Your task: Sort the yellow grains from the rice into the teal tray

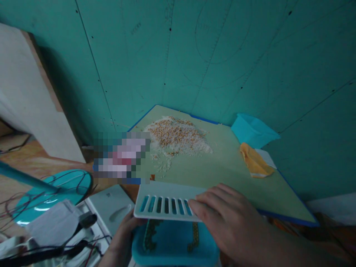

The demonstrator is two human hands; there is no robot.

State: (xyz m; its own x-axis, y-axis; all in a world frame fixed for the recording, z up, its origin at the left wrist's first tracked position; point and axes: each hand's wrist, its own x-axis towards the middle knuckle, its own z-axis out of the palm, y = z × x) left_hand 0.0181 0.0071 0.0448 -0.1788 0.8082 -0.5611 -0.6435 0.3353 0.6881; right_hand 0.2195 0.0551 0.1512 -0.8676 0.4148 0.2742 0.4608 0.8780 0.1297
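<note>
A white slotted plastic lid (164, 202) lies across the near edge of a pale green board (222, 170). My right hand (228, 218) rests flat on the lid's right part, fingers stretched out and close together. My left hand (122, 237) grips the lid's left underside from below, fingers curled. Beneath the lid sits a blue box (175, 244) with rows of small yellow-green beads inside. A heap of mixed white and brown grains (178, 137) lies at the board's far side.
A blue open container (251, 129) and an orange cloth (254, 161) sit at the board's right edge. A teal fan base (52, 193) with wires, a white paper and dark cables lie at the left. A teal wall stands behind.
</note>
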